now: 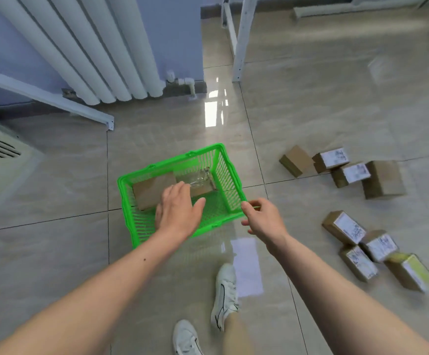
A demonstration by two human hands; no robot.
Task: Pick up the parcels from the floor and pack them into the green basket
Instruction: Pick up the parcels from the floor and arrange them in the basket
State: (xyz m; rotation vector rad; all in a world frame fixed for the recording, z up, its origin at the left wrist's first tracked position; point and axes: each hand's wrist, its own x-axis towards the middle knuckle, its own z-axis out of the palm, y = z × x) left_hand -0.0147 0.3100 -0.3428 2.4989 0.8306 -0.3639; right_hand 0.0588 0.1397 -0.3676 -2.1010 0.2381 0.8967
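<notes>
Two parcels lie inside the green basket (230,175), which stands on the tiled floor (310,111) near a white radiator (101,52); one is a plain brown parcel (152,190) at the basket's left end, the other a parcel under shiny clear wrap (203,181) just beside it toward the right wall. The left hand (179,211) reaches into the basket with its fingers straight and slightly spread, thumb out to the right, fingertips over the edge of the brown parcel — whether they press it cannot be told. The right hand (264,216) is at the basket's near right corner; its fingers curl at the rim, apparently pinching the green edge.

Eight more parcels remain on the floor to the right, well apart from the basket: a far group of four (346,170), some with white labels, and a near group of four (372,249), one blurred and yellowish. Two white shoes (225,293) show at the lower edge; a white metal frame leg (241,39) stands beyond.
</notes>
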